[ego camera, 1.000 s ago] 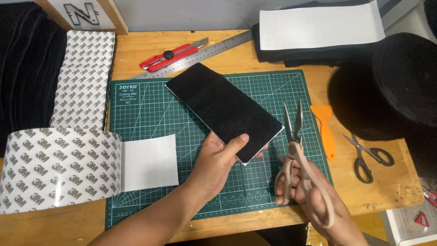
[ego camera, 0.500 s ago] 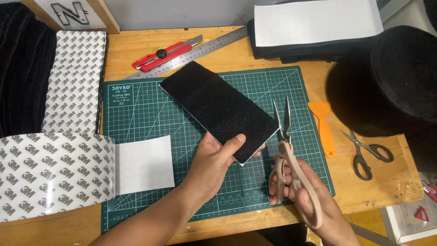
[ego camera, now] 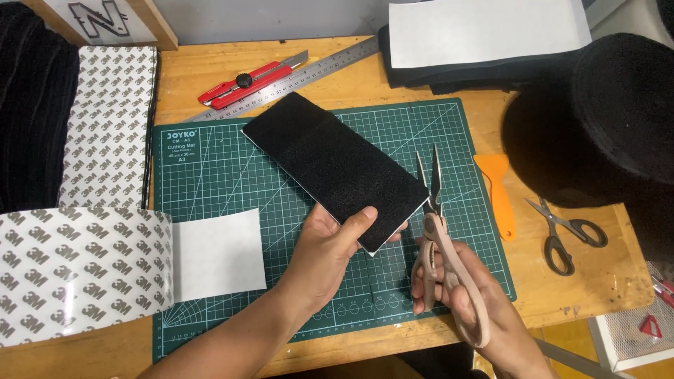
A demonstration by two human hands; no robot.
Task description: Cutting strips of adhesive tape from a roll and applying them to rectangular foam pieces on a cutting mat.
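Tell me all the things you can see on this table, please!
Black rectangular sheet: 1, black, on the mat, held at its near end.
Cutting mat: 1, green, centre of the wooden table.
Pink-handled scissors: 1, blades parted, beside the sheet.
Dark-handled scissors: 1, right of the mat.
Scraper: 1, orange, mat's right edge.
Utility knife: 1, red, behind the mat.
Metal ruler: 1, silver, behind the mat.
Patterned backing sheets: 2, white and grey, left.
Black roll: 1, right.
Left hand: holds the sheet.
Right hand: holds the pink-handled scissors.
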